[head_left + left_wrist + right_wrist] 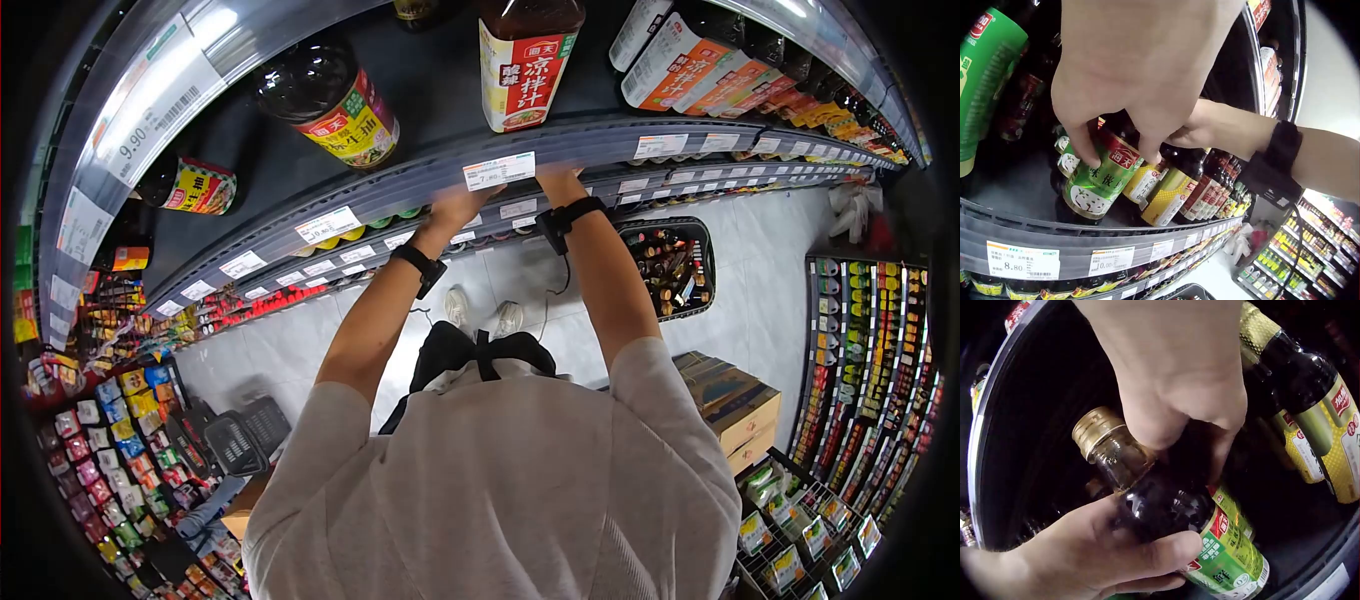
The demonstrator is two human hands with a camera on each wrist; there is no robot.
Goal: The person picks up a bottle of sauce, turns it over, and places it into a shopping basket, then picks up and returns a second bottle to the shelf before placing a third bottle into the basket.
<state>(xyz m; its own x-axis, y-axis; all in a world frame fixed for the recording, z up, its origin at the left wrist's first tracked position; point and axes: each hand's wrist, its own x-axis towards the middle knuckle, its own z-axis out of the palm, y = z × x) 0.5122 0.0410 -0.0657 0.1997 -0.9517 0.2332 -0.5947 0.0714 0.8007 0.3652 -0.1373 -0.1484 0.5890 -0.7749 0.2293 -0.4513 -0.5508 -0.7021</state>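
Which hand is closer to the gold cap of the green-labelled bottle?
Right. The right hand grips the green-labelled bottle just below its gold cap; the left hand holds it lower down, by the label.

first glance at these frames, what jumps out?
Both hands reach into a shop shelf and grip one dark bottle with a gold cap and green label: the left hand wraps it from below, the right hand holds it from above. Rows of similar sauce bottles stand beside it, with price tags along the shelf's edge. A black basket of bottles sits on the floor near the person's feet.
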